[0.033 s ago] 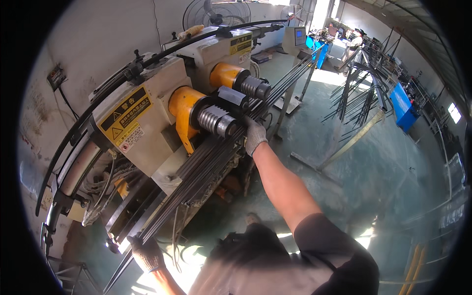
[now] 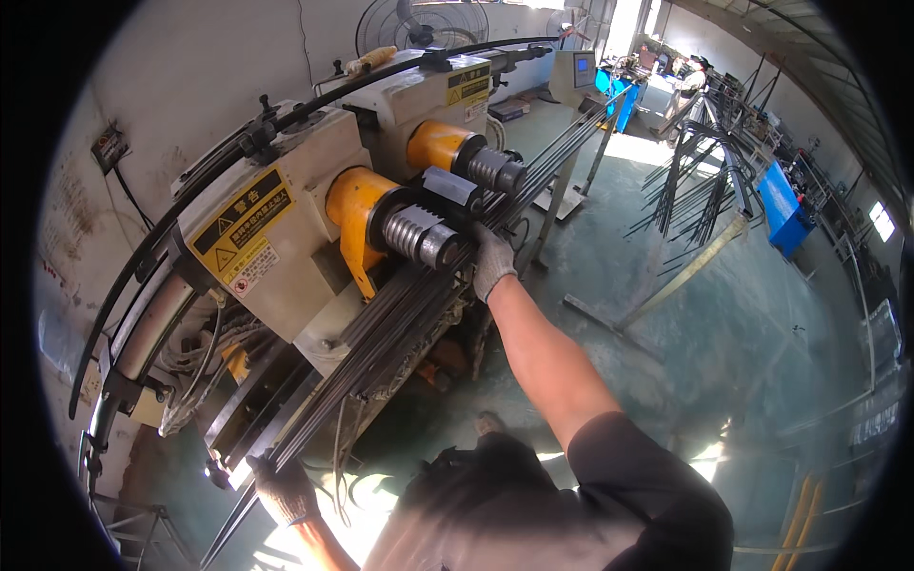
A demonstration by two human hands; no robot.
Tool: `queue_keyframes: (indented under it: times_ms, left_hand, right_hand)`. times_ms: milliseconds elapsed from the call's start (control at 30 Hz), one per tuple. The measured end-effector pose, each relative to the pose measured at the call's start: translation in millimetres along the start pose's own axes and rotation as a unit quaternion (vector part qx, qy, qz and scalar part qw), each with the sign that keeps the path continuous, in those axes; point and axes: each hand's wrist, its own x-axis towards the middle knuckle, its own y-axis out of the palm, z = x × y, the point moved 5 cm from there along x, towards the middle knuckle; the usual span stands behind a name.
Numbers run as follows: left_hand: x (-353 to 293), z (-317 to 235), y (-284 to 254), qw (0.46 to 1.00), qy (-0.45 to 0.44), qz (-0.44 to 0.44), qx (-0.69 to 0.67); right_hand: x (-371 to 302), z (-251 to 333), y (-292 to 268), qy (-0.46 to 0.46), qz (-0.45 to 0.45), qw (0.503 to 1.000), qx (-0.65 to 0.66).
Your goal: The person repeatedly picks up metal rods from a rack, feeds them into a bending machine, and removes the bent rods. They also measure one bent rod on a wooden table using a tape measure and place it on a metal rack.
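Observation:
A bundle of long dark metal rods (image 2: 390,319) runs slantwise along the front of a beige machine (image 2: 286,224). Near the bundle's lower left end, my left hand (image 2: 284,492), in a knitted glove, is closed round the rods. My right hand (image 2: 493,262), gloved as well, grips the bundle farther along, with its fingertips hidden among the rods. Just left of that hand, a ribbed steel spindle (image 2: 419,236) juts from an orange housing (image 2: 362,205) over the rods. Behind it, a second ribbed spindle (image 2: 497,169) sticks out of another orange housing (image 2: 440,147).
A black curved hose (image 2: 205,181) arcs over the machine. A control box with a screen (image 2: 573,78) stands at the far end. To the right, a rack (image 2: 681,262) carries many dark rods, near a blue panel (image 2: 784,207). Another person (image 2: 692,84) is far off.

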Motion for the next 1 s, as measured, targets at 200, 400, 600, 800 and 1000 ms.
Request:
queue_keyframes:
  times_ms: [200,400,600,800,1000]
  left_hand:
    - [8,7,22,0.995,0.011,-0.07,0.065]
    - [20,-10,52,0.992,-0.068,-0.027,0.105]
    - [20,-29,68,0.992,-0.079,0.005,0.097]
    - [26,-8,72,0.998,-0.068,-0.015,-0.009]
    - [26,-15,61,0.991,-0.055,-0.006,0.121]
  right_hand:
    - [46,-8,1,-0.111,0.016,0.987,-0.113]
    - [45,13,2,0.002,0.044,0.993,-0.111]
    - [68,14,4,0.063,-0.033,0.992,-0.103]
    - [65,5,0,0.028,-0.058,0.995,-0.076]
    - [61,4,-4,-0.015,-0.064,0.992,-0.108]
